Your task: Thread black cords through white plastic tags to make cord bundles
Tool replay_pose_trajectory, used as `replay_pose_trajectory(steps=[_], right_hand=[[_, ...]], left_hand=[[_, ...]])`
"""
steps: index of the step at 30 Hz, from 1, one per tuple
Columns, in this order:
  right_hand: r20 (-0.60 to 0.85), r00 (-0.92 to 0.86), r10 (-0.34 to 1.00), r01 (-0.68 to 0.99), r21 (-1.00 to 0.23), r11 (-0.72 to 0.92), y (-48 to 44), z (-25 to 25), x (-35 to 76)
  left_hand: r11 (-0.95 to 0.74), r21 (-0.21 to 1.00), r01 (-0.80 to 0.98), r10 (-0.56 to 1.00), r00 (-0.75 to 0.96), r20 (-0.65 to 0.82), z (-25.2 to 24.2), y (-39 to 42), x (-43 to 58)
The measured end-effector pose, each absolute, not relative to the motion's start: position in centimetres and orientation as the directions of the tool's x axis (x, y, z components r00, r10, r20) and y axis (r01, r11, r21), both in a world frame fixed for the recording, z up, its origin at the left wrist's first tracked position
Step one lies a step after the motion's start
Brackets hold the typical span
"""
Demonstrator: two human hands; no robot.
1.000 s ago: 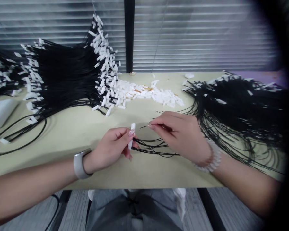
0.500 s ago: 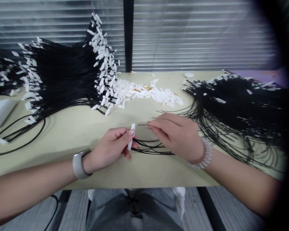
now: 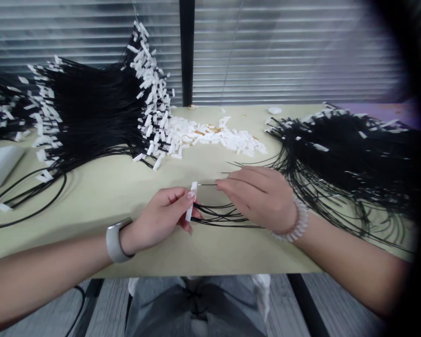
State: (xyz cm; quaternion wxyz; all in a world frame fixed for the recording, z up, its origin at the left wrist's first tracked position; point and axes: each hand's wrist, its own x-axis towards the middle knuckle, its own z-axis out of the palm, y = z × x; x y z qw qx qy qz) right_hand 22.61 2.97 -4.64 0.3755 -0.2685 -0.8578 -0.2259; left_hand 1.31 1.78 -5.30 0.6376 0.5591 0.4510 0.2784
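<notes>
Between the thumb and fingers of my left hand (image 3: 164, 210) is a white plastic connector housing (image 3: 193, 187), held nearly upright. Several black wires (image 3: 228, 218) run out of its right side and pass under my right hand (image 3: 259, 199). That hand pinches a single thin black wire (image 3: 209, 185) near its end. The wire points left, its small shiny tip at the upper part of the housing; whether the tip is inside or just touching, I cannot tell.
A large bundle of black wires (image 3: 94, 107) with white connectors stands at the back left. Loose white connectors (image 3: 238, 140) lie heaped at the back centre. To the right is a pile of black wires (image 3: 351, 150) with trailing ends. A white box (image 3: 2, 166) sits at the left edge.
The wire in my right hand has come slightly closer to the housing, its tip now at the housing's side. My left hand has barely moved.
</notes>
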Motion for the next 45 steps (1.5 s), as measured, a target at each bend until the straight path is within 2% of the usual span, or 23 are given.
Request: replay_pose_trajectory(steps=[21, 27, 30, 36, 38, 40, 42, 45], right_hand=[[0.679, -0.656, 0.330, 0.555, 0.138, 0.821, 3.5, -5.1, 23.1], [0.675, -0.610, 0.414, 0.631, 0.098, 0.770, 3.3, -4.9, 22.6], [0.660, -0.606, 0.444, 0.646, 0.083, 0.759, 3.1, -4.9, 22.3], [0.647, -0.637, 0.419, 0.605, 0.084, 0.792, 2.7, -5.2, 21.7], [0.637, -0.626, 0.449, 0.600, 0.027, 0.799, 2.6, -5.1, 21.5], [0.628, -0.553, 0.547, 0.632, -0.111, 0.767, 2.8, -4.6, 21.5], [0.592, -0.424, 0.686, 0.696, -0.271, 0.665, 3.4, -4.1, 22.1], [0.408, -0.318, 0.856, 0.741, -0.456, 0.493, 4.7, -3.5, 24.4]], left_hand=[[0.225, 0.968, 0.113, 0.863, 0.439, -0.251, -5.6, 1.9, 1.2], [0.210, 0.965, 0.157, 0.847, 0.463, -0.260, -5.5, 1.9, 1.2], [0.152, 0.965, 0.212, 0.828, 0.505, -0.242, -5.4, 1.8, 1.2], [-0.006, 0.944, 0.329, 0.799, 0.569, -0.193, -5.2, 1.6, 0.9], [-0.010, 0.948, 0.318, 0.797, 0.575, -0.185, -5.2, 1.6, 1.0], [0.026, 0.959, 0.284, 0.816, 0.548, -0.184, -5.3, 1.6, 1.1], [0.069, 0.971, 0.228, 0.863, 0.475, -0.173, -5.5, 1.6, 1.2], [0.100, 0.988, 0.117, 0.933, 0.334, -0.134, -6.0, 1.7, 1.3]])
